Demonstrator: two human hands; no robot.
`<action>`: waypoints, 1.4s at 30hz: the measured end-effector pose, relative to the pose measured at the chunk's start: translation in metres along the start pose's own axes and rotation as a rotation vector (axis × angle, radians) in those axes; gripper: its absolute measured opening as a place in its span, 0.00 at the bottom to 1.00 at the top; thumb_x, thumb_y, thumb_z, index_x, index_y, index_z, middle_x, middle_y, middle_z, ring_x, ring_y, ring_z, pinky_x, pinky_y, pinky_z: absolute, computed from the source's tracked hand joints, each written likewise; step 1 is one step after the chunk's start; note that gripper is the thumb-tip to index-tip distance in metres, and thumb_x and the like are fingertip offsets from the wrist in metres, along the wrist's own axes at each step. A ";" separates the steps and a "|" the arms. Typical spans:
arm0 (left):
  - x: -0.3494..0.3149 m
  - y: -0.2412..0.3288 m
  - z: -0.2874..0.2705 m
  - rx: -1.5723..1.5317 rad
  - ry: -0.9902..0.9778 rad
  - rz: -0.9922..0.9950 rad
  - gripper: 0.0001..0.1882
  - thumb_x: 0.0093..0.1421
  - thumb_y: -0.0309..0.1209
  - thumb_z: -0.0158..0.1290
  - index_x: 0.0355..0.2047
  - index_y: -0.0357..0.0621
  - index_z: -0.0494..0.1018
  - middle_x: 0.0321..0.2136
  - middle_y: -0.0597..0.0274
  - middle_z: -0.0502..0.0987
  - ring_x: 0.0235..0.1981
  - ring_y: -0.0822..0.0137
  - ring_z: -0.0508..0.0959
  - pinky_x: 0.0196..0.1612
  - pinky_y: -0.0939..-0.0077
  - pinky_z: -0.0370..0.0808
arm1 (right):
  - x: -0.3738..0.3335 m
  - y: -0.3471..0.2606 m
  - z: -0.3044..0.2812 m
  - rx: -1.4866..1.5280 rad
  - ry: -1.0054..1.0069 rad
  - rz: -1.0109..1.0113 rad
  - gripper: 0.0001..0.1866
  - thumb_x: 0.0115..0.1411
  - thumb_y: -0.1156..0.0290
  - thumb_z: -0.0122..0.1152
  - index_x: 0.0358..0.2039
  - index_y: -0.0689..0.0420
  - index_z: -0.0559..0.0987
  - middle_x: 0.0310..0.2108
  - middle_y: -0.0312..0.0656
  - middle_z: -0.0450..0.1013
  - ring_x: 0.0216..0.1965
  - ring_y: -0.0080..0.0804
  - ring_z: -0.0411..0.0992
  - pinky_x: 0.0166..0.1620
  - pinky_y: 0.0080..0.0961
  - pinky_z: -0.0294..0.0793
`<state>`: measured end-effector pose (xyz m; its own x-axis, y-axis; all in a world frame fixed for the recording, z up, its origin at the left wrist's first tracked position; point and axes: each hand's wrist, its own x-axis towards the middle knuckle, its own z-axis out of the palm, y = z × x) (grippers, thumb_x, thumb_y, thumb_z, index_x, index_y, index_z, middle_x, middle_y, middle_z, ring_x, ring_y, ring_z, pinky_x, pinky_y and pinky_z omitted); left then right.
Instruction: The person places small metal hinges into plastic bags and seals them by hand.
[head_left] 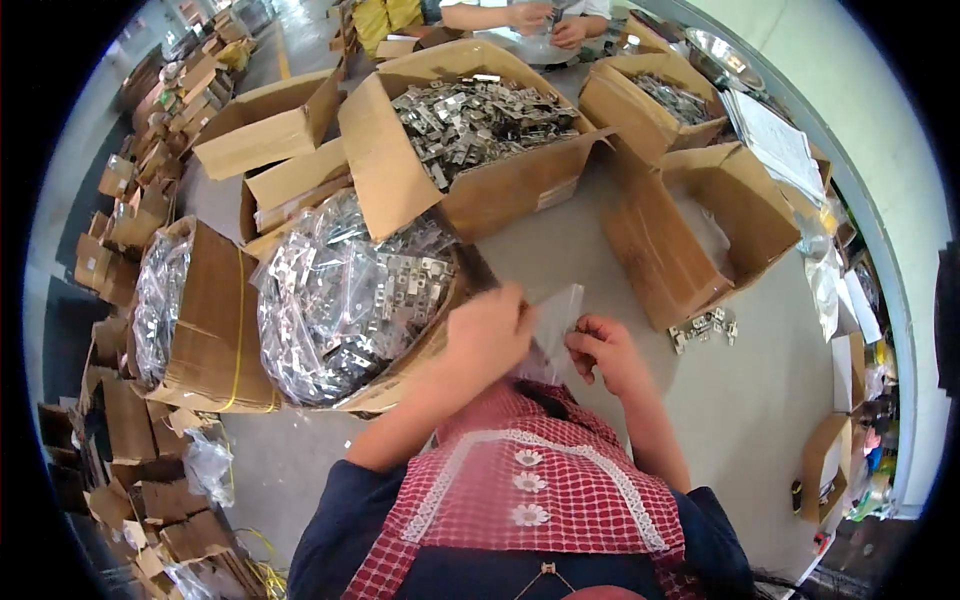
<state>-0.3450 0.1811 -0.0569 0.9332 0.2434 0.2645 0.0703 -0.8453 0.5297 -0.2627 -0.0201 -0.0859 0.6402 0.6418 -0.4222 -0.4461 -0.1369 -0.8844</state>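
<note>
A small clear plastic bag (562, 312) is stretched between my two hands, just above my red checked apron. My left hand (488, 328) is closed at the bag's left side, a little smeared by motion. With thumb and fingers, my right hand (603, 350) pinches the bag's right edge. What the bag holds, if anything, I cannot make out. Left of my hands, a carton lined with clear plastic is full of bagged metal fittings (350, 290). Several loose metal fittings (705, 330), resembling hinge parts, lie on the grey tabletop (545, 245) to the right.
Ahead stands a large open carton (515, 205) heaped with metal fittings. A carton (655, 250) with some plastic inside is at right, a smaller filled carton (650, 125) behind it. Papers (770, 140) and a metal bowl (722, 58) line the right side. A person (540, 20) works opposite.
</note>
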 end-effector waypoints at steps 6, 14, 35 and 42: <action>-0.004 0.007 0.001 -0.623 -0.596 -0.201 0.20 0.69 0.46 0.50 0.38 0.39 0.78 0.21 0.58 0.79 0.22 0.66 0.79 0.27 0.71 0.74 | -0.010 -0.006 0.026 -0.107 -0.059 -0.124 0.04 0.59 0.72 0.61 0.30 0.58 0.77 0.16 0.33 0.68 0.15 0.18 0.63 0.17 0.17 0.56; -0.027 -0.011 0.042 -1.087 -0.555 -0.280 0.15 0.71 0.38 0.45 0.33 0.41 0.73 0.23 0.66 0.77 0.23 0.75 0.76 0.24 0.80 0.69 | -0.013 0.003 0.024 0.049 0.065 -0.031 0.09 0.61 0.66 0.57 0.27 0.57 0.77 0.16 0.33 0.68 0.14 0.17 0.62 0.16 0.17 0.54; -0.010 -0.008 0.032 -0.365 0.046 0.002 0.07 0.56 0.31 0.57 0.32 0.40 0.75 0.23 0.48 0.77 0.26 0.49 0.80 0.29 0.60 0.75 | 0.001 0.040 -0.018 -0.816 0.520 -0.559 0.08 0.59 0.68 0.61 0.35 0.59 0.79 0.24 0.43 0.77 0.23 0.33 0.75 0.27 0.29 0.74; -0.014 -0.014 0.067 -0.021 -0.082 0.336 0.08 0.53 0.34 0.55 0.27 0.41 0.75 0.20 0.52 0.76 0.21 0.50 0.78 0.23 0.57 0.75 | 0.004 0.013 0.003 -1.281 0.411 -0.856 0.18 0.54 0.78 0.58 0.48 0.58 0.75 0.37 0.47 0.77 0.36 0.48 0.77 0.38 0.40 0.77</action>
<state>-0.3357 0.1572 -0.1219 0.9283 -0.0864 0.3616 -0.2520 -0.8614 0.4411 -0.2677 -0.0175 -0.0980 0.6267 0.6497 0.4302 0.7791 -0.5104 -0.3641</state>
